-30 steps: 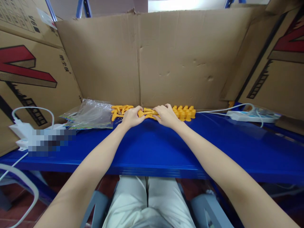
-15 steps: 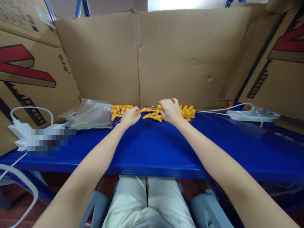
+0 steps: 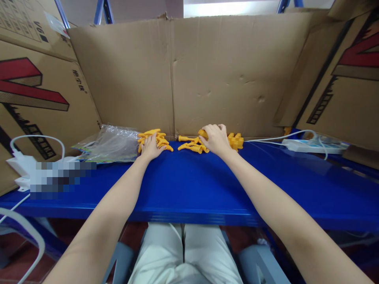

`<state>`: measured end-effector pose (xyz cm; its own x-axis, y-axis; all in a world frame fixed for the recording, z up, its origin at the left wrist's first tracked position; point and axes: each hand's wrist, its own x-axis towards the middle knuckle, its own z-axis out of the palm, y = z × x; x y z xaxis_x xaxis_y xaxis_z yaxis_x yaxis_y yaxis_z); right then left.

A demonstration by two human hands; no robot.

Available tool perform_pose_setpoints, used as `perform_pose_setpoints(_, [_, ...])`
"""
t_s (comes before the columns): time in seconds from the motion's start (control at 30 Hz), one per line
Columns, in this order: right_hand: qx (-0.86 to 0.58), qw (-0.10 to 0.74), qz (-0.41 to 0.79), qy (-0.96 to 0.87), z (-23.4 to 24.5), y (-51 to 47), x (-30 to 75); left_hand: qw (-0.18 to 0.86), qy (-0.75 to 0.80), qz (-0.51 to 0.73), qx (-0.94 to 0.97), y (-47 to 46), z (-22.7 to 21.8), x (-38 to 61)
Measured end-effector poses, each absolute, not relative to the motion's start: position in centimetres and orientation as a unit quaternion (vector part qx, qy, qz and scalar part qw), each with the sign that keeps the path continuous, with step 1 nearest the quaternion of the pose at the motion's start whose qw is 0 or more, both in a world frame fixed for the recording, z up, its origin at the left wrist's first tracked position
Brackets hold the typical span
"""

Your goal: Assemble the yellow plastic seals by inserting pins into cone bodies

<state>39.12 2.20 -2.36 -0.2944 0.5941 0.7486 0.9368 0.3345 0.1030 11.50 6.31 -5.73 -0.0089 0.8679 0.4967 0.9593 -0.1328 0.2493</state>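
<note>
Small orange plastic parts lie at the back of a blue shelf (image 3: pixel 189 185) against a cardboard wall. My left hand (image 3: pixel 150 147) rests on the left pile of orange parts (image 3: pixel 156 137), fingers curled over a few pieces. My right hand (image 3: pixel 216 139) is closed round one orange part (image 3: pixel 203 133) above the loose middle pieces (image 3: pixel 191 144). Just right of that hand stands a tidy cluster of upright orange parts (image 3: pixel 236 141).
A clear plastic bag (image 3: pixel 114 142) lies left of the piles. A white charger and cable (image 3: pixel 20 165) sit at far left, a white power strip (image 3: pixel 310 146) with cable at right. Cardboard boxes (image 3: pixel 237 71) wall the back and both sides.
My left hand slid left from the middle onto the left pile. My right hand shifted slightly right and back, lifting one orange part. The two hands, together a second ago, are now apart.
</note>
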Motion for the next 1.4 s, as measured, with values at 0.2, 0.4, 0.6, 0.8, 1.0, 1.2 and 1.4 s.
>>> perform_pose_setpoints(0.2, [-0.564,0.337,-0.233,-0.717,-0.7,2.0,39.8,0.045,-0.675,-0.212,-0.705,6.9,-6.7,11.6])
perform_pose_setpoints(0.4, [-0.683,0.366,-0.093,-0.625,2.1,2.8,44.6,0.082,-0.691,-0.203,-0.689,6.9,-6.4,11.7])
perform_pose_setpoints(0.6, [-0.772,0.325,-0.075,-0.542,0.8,3.6,49.8,0.084,-0.673,-0.225,-0.699,7.4,-6.8,11.5])
perform_pose_setpoints(0.8, [-0.828,0.25,-0.05,-0.499,-2.6,4.4,51.9,0.069,-0.67,-0.238,-0.699,7.7,-7.0,11.3])
perform_pose_setpoints(1.0, [-0.837,0.206,-0.039,-0.506,-4.2,4.8,51.9,0.05,-0.66,-0.245,-0.708,8.0,-7.0,11.1])
perform_pose_setpoints(1.2, [-0.843,0.212,-0.028,-0.494,-4.6,4.8,52.1,0.054,-0.679,-0.253,-0.687,7.1,-6.2,11.8])
perform_pose_setpoints(1.4, [-0.827,0.291,-0.067,-0.477,-3.6,4.0,51.2,0.072,-0.676,-0.323,-0.659,5.8,-5.0,12.9])
